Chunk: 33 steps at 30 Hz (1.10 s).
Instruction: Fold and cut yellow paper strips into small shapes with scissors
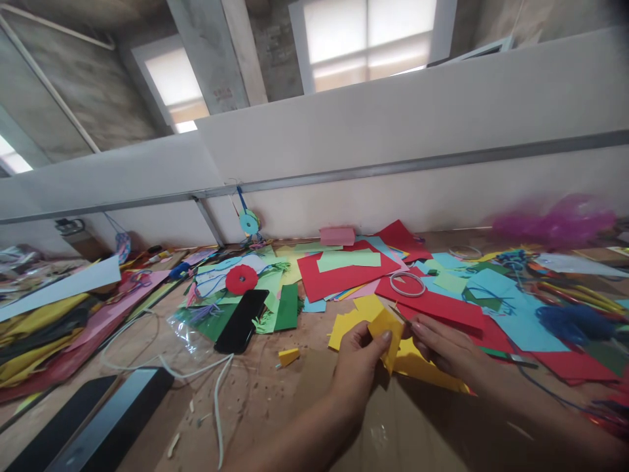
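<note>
My left hand (358,359) pinches a small folded piece of yellow paper (386,330) between thumb and fingers, just above the wooden table. My right hand (445,346) is right beside it, fingers pressed together on a thin dark tool (401,317) whose tip touches the paper's upper right edge; I cannot tell what the tool is. Larger yellow paper sheets (423,368) lie under both hands. A small yellow scrap (288,356) lies to the left.
Red (339,275), green and blue paper sheets cover the table behind my hands, with a white ring (407,284), a red paper disc (241,280), a black phone (242,320), a white cable (216,387), a pink block (337,235) and pink fluff (555,221). A white partition wall stands behind.
</note>
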Tool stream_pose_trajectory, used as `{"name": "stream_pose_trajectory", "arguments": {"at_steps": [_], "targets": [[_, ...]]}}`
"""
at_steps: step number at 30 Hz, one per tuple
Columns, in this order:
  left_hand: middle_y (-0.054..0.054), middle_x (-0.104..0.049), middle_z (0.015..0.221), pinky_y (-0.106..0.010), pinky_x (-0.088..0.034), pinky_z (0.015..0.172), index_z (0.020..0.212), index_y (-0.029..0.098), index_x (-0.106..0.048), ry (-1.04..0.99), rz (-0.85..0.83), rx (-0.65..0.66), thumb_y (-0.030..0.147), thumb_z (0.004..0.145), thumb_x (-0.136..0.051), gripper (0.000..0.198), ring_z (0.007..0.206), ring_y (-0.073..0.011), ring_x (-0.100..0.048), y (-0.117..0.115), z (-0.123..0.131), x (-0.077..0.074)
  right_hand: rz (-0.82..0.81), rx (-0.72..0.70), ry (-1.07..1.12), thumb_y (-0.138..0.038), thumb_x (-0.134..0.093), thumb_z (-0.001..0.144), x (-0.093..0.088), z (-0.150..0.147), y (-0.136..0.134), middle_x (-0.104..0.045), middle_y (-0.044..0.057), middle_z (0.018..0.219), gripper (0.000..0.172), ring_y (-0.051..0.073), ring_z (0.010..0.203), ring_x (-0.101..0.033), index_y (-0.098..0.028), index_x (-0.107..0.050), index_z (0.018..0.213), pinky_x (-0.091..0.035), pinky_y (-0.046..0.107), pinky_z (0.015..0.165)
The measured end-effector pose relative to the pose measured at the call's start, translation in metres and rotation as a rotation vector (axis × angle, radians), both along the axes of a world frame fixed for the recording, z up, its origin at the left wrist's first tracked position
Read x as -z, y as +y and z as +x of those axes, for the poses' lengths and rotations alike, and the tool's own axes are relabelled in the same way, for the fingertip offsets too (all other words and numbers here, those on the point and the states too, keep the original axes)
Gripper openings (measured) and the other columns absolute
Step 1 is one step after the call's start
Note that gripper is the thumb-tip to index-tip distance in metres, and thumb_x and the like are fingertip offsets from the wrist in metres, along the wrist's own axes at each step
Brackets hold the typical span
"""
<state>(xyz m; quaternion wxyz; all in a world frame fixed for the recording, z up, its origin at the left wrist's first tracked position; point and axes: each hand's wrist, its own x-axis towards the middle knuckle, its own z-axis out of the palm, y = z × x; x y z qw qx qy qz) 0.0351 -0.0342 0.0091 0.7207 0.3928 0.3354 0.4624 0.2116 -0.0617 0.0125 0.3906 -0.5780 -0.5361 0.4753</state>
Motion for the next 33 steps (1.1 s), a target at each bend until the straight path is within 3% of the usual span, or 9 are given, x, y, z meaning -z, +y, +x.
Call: {"name": "stream_pose_trajectory", "arguments": {"at_steps": [4,11,33], "targets": [[-0.008,-0.070,0.085,-0.027,-0.049,0.072,0.083,0.013,-0.071,-0.013,0.002,0.005,0.046,0.060,-0.084,0.042,0.075,-0.0170,-0.062,0.000,-0.001,0.001,-0.062,-0.030,0.018,-0.072,-0.047,0.084,0.003,0.002,0.003,-0.048,-0.003,0.067,0.051,0.014,0.058,-0.040,-0.025,-0.064,0.097,-0.027,0.025,0.051],[-0.007,-0.070,0.083,-0.025,-0.047,0.071,0.082,0.013,-0.071,-0.015,0.018,-0.001,0.040,0.064,-0.083,0.034,0.073,-0.0151,-0.062,-0.003,0.000,0.000,-0.079,-0.014,0.053,-0.071,-0.053,0.082,-0.004,-0.003,-0.003,-0.045,-0.004,0.064,0.048,0.013,0.058,-0.039,-0.023,-0.055,0.076,-0.028,0.025,0.052],[-0.006,-0.067,0.077,-0.025,-0.046,0.068,0.079,0.013,-0.070,0.028,-0.012,-0.040,0.046,0.057,-0.085,0.042,0.069,-0.0144,-0.059,-0.006,0.005,0.000,-0.058,-0.025,0.146,-0.070,-0.054,0.082,-0.003,-0.010,-0.003,-0.038,-0.006,0.062,0.048,0.011,0.054,-0.031,-0.022,-0.052,0.077,-0.022,0.025,0.049]]}}
